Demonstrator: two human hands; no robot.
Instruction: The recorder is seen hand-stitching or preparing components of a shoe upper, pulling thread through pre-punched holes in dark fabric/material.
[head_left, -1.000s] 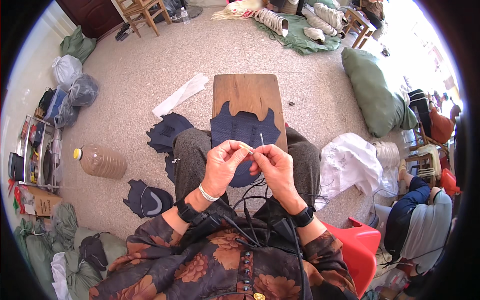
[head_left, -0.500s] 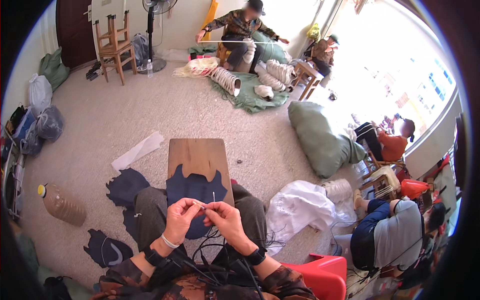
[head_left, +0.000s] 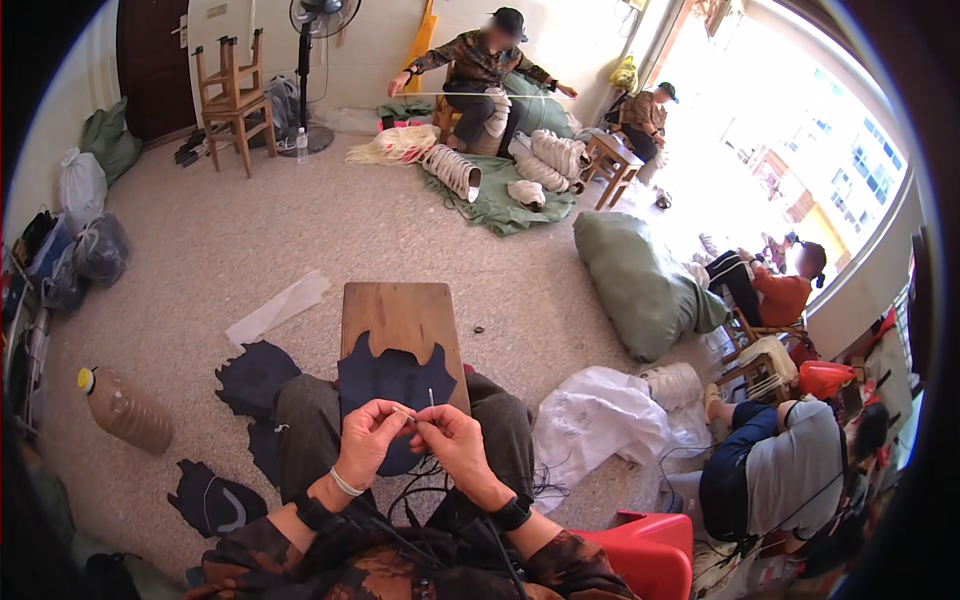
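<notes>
Over my lap, my left hand (head_left: 368,440) and my right hand (head_left: 458,448) meet with thumbs and fingertips pinched close together. From my right hand's pinch a thin, pale needle-like rod (head_left: 431,397) sticks up. My left fingertips close on something small and whitish, too small to name. Just beyond the hands, a dark blue cut piece (head_left: 392,372) with a jagged, pointed edge lies on a wooden bench (head_left: 400,312). Thin black cords (head_left: 405,497) hang in loops below my hands. Similar dark pieces (head_left: 257,377) lie on the floor by my left knee.
At left stand a brown-filled plastic jug (head_left: 125,410) and stuffed bags (head_left: 102,248). White sheeting (head_left: 590,415), a big green sack (head_left: 640,285) and a red plastic chair (head_left: 645,550) are to the right. Several other people sit around, one stretching a pale strip (head_left: 480,95) far ahead.
The view has shifted slightly. My hands keep the same pinch, almost in place. Far ahead, the seated person's strip stays stretched between both hands.
</notes>
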